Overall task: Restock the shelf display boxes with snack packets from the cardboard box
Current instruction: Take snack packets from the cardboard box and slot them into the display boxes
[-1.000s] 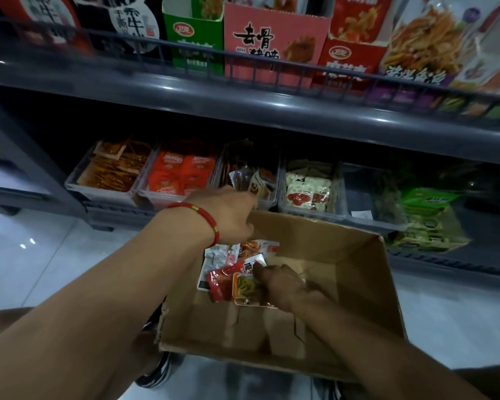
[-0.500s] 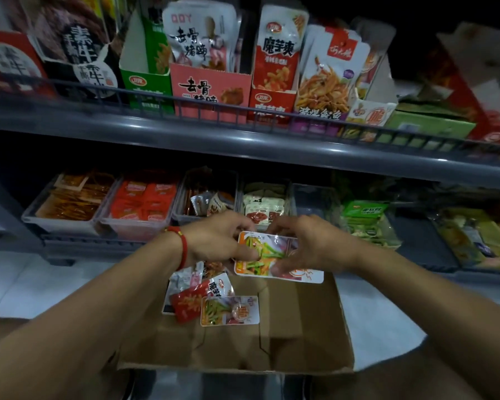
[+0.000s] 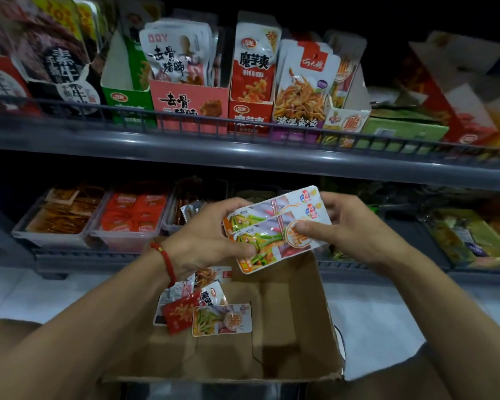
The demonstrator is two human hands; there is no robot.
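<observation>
Two snack packets now fanned higher above cardboard box; pinched by left hand and right hand.

Left hand, right hand pinch snack packets above cardboard box.

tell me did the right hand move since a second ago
Yes. The right hand rose out of the cardboard box and now holds the green-bean packets above its far edge.
</observation>
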